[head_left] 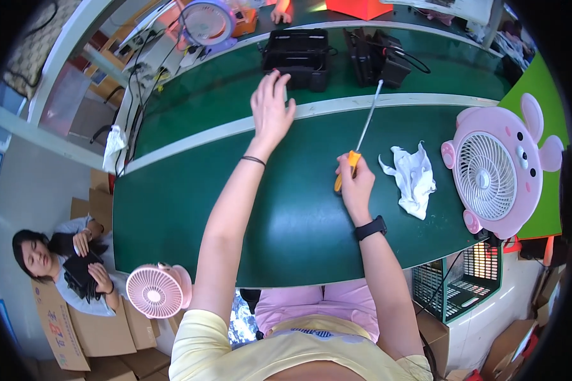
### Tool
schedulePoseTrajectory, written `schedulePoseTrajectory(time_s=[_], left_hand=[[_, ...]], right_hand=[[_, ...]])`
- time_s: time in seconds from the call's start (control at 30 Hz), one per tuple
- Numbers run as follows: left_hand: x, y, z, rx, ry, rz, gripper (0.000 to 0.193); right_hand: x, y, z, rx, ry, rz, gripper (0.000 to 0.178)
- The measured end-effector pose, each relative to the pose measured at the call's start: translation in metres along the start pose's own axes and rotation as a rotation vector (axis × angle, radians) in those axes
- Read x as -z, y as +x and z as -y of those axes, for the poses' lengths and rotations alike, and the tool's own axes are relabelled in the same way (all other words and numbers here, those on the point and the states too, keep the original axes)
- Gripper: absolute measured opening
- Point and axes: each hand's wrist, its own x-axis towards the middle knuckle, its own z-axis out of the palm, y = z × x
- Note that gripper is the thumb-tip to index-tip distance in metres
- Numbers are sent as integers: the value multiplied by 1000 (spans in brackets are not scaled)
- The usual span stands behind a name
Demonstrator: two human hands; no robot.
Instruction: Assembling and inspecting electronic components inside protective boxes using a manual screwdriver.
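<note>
Both hands are showing above the green table [286,222]: the left hand [273,108], fingers slightly spread, is pointing at an open black case [299,60] beyond the pale rail [337,105], and from here I'm not managing to tell whether it is touching. The right hand [357,181] is gripping a screwdriver [369,115] by its yellow handle, the tip appearing right beside some black parts [360,60]. Nearby, crumpled white material [413,181] is lying between that hand and a pink animal-shaped fan [486,178].
</note>
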Motion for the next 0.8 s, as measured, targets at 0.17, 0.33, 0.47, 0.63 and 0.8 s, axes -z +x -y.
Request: schedulePoseTrajectory(time_s=[0.17,0.33,0.47,0.63,0.8], left_hand=[[-38,36,35,129,140,231,64],[-40,51,43,162,147,277,44],[0,52,51,164,106,284,35],[70,3,42,202,-55,77,41],[135,-83,-23,291,-132,58,36]], right_hand=[[-4,2,1,33,-27,9,25],[-4,7,-3,51,-51,-7,27],[-3,9,-4,48,-33,-25,27],[-2,11,-2,42,-65,-41,33],[0,14,-10,96,110,-27,29]])
